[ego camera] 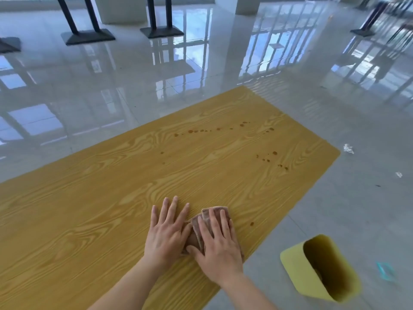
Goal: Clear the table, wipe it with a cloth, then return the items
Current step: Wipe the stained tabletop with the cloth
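i am looking down at both hands lying flat on a folded reddish-brown cloth [206,229] near the near right edge of the wood-grain desk [89,209]. my right hand [218,247] is spread over most of the cloth, fingers extended and pressing down rather than curled around it, so its grip is splayed open, pinning the cloth and not clutching it. my left hand [166,231] is also lying flat with fingers spread, its palm side overlapping the cloth's left edge and its fingertips resting on bare wood.

the relation i am watching is where the brown spills [214,130] are lying from the cloth: they are sitting well ahead of my hands and somewhat to the right, strung out in a line across the far part of the desk, with a second scatter [271,159] nearer the right edge and one lone drop [252,223] just beside the cloth on its right. the desk's long axis is running from near left to far right, so i am judging that the wipe is calling for a push forward and rightward along that axis. the right hand is nearer to every stain and is already holding most of the cloth.

no items are standing on the desk top. a yellow bin [321,267] is sitting on the floor to the right, apart from the desk.
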A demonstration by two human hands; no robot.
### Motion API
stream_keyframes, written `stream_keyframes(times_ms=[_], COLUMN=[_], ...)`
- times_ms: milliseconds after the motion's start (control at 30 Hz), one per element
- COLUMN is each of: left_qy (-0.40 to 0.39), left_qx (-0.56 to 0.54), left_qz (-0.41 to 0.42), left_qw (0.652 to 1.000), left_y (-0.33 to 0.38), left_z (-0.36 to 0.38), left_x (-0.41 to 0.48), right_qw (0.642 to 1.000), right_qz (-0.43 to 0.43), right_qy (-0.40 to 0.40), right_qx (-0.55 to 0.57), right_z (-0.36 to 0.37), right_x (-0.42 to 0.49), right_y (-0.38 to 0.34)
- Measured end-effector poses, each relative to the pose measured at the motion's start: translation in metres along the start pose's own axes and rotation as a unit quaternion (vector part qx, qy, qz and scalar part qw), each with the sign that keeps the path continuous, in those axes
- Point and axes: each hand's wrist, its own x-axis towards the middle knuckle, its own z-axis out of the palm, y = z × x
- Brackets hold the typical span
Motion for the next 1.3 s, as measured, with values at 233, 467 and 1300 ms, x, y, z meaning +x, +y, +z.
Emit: stream_keyframes(times_ms=[233,467,1300], left_qy=[0.0,-0.036,-0.025], left_qx=[0.022,0.038,0.037], left_qz=[-0.014,-0.018,-0.071], left_qw=[1.0,0.998,0.997], left_y=[0.004,0.008,0.062], left_z=[0.003,0.004,0.006], left_x=[0.003,0.005,0.09], right_qw=[0.984,0.996,0.996], right_qz=[0.16,0.052,0.077], right_qy=[0.031,-0.011,-0.015], right_qx=[-0.071,-0.065,-0.046], right_z=[-0.012,-0.01,-0.034], right_x=[0.013,0.019,0.097], right_y=[0.099,0.076,0.155])
